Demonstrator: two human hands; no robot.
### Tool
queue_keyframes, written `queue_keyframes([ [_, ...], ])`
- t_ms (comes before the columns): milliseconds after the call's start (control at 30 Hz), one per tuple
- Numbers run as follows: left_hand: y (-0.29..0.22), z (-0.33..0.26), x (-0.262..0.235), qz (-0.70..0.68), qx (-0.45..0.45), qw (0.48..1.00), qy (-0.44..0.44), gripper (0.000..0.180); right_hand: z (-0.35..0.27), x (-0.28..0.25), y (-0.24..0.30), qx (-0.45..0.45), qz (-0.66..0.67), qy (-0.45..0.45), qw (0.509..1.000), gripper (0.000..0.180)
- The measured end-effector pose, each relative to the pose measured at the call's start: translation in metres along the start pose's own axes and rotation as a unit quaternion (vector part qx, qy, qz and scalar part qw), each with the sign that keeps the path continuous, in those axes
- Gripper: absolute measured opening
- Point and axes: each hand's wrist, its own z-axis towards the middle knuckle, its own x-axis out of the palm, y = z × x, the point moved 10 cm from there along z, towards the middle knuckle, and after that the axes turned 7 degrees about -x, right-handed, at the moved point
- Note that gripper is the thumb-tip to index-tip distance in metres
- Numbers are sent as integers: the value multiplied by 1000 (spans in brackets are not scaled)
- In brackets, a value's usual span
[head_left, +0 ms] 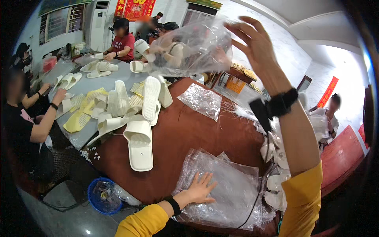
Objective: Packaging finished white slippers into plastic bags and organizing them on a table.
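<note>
Brown-topped bench [197,130] carries a heap of loose white plastic slippers [138,110] at its far left, none of them bagged as far as I can see, so most of the packing looks undone. Left hand [200,189] lies flat, fingers spread, on the stack of empty clear plastic bags [233,189] at the near edge. Right hand [252,41] is raised, fingers apart, pinching one clear bag [193,49] up in the air; whether it's filled I can't tell.
</note>
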Motion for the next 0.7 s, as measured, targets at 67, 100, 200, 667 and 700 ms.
queue_keyframes([
  [67,-8,5,-2,10,12,1000,2,89,-29,-50,16,33,10,-38,999,39],
  [100,1,3,1,12,-4,1000,4,89,-50,-74,9,66,12,-59,996,40],
  [200,-1,-1,-4,17,5,1000,7,89,-132,-149,20,143,-79,-105,981,46],
  [667,5,-5,-7,-53,17,998,-20,79,-458,-232,-51,266,-390,21,881,29],
  [700,6,-5,-9,-48,17,999,-15,79,-467,-233,-62,317,-383,46,867,38],
])
